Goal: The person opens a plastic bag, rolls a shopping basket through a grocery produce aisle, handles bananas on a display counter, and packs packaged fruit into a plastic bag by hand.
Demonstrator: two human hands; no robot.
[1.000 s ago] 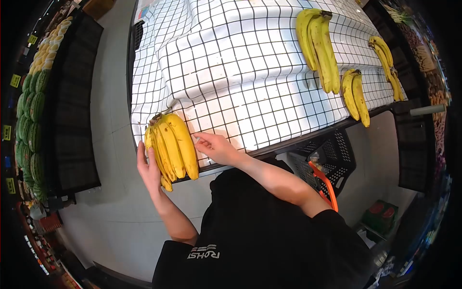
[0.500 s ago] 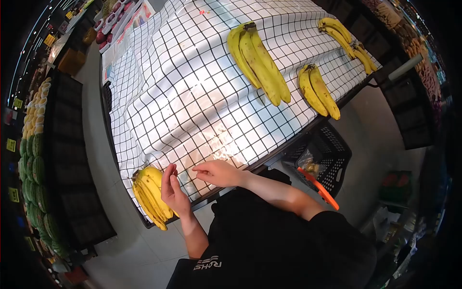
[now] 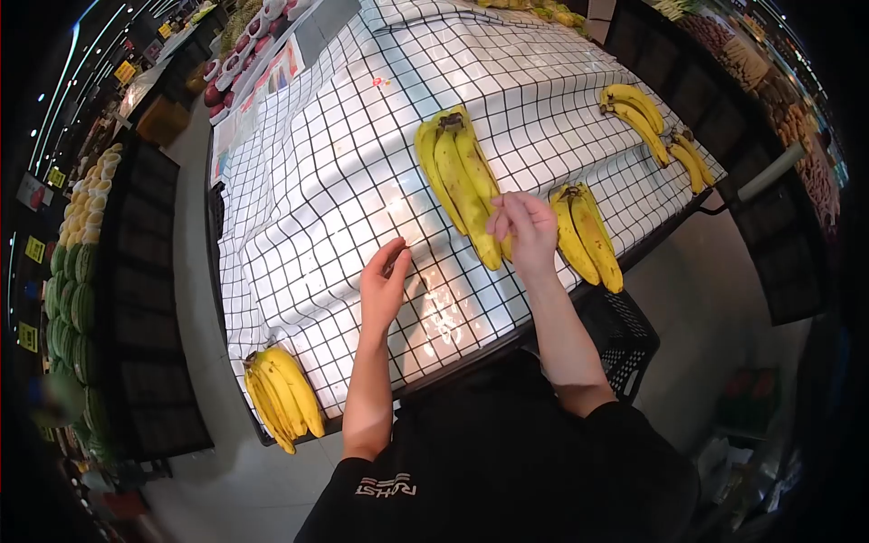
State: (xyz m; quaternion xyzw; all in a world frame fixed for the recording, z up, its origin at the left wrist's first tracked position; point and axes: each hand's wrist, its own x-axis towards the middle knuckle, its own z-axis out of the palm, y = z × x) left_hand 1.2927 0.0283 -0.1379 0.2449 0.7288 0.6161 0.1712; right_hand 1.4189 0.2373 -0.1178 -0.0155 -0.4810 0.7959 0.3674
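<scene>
A large green-yellow bunch of bananas [image 3: 457,176] lies on the checked cloth in the middle of the table. My right hand [image 3: 527,226] is over its lower right end, fingers loosely bent and somewhat apart; whether they touch the fruit cannot be told. Just right of that hand is a smaller bunch of bananas [image 3: 584,233]. My left hand [image 3: 385,288] hovers above bare cloth left of the large bunch, thumb and fingers apart, holding nothing. At the near left corner rests another yellow bunch of bananas [image 3: 282,395].
Two small banana clusters [image 3: 638,118] lie near the table's right edge. A black basket [image 3: 625,339] stands below the near edge. Wrapped red fruit [image 3: 237,72] sits at the far left. A produce shelf [image 3: 72,308] runs along the left aisle.
Both hands have moved up over the table from its near edge. My right hand has crossed rightward to the large bunch; my left hand has left the corner bunch. The view has shifted.
</scene>
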